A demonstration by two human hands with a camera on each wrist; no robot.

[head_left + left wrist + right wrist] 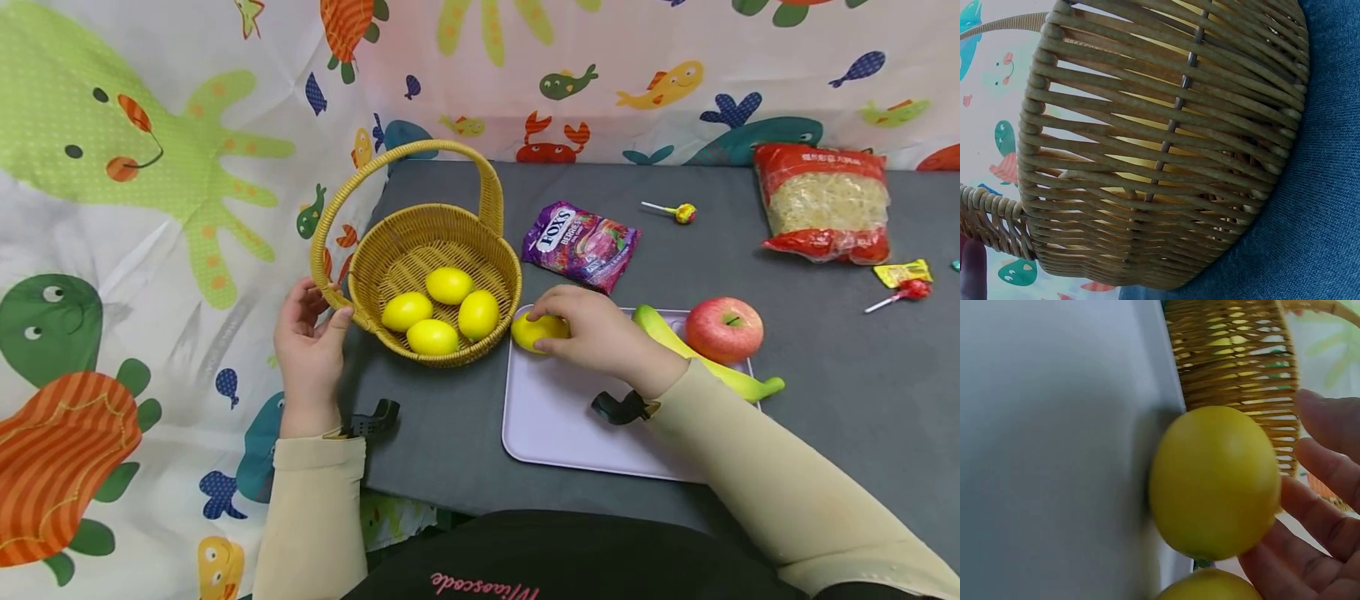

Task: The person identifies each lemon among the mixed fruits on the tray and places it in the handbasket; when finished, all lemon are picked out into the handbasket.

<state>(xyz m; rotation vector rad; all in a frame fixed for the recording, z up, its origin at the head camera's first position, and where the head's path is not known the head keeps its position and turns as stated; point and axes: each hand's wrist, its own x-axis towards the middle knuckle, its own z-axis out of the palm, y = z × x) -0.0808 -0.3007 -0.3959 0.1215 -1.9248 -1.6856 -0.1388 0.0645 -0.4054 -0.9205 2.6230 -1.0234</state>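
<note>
A wicker basket (pixel 491 242) with a tall handle holds several lemons (pixel 450 286). My left hand (pixel 309 358) grips the foot of its handle, thumb on the near side; the left wrist view shows the thumb (pixel 974 269) beside the woven handle (pixel 991 219). On the left edge of a lilac tray (pixel 555 425) lies another lemon (pixel 1216 481). Over it is my right hand (pixel 600 333), fingers loosely extended around its upper side, thumb apart from it in the right wrist view. A further lemon (pixel 1210 589) shows beside it there, hidden under the hand in the head view.
A banana (pixel 705 358) and an apple (pixel 723 329) lie at the tray's right end. Behind the tray is a purple candy bag (pixel 581 246). Lollipops (pixel 684 213), a yellow wrapped sweet (pixel 902 272) and a red-and-clear food packet (pixel 825 204) lie farther right. A printed curtain (pixel 225 350) borders the left.
</note>
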